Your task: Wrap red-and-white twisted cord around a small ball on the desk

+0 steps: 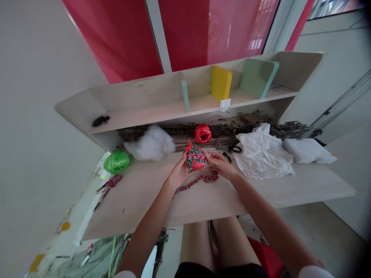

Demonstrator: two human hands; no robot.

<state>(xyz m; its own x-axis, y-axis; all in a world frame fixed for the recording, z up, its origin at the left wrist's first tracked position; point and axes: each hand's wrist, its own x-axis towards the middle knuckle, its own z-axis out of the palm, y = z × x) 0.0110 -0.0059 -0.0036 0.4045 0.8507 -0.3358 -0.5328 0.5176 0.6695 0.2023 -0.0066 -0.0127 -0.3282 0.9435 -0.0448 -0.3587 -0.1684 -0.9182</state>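
My left hand (178,172) cups a small red bundle (195,157) wound round with red, white and green twisted cord, holding it just above the wooden desk (203,197). My right hand (222,165) pinches the cord at the bundle's right side. The loose braided cord (197,180) trails from the bundle down across the desk toward me. Both hands have their fingers curled closed.
On the desk lie a green raffia ball (116,161), white stuffing (150,143), a red raffia ball (202,133), scissors (234,149), white cloth (262,154), a white pad (307,150) and dried twigs (284,129). A shelf (162,112) above holds yellow and green blocks.
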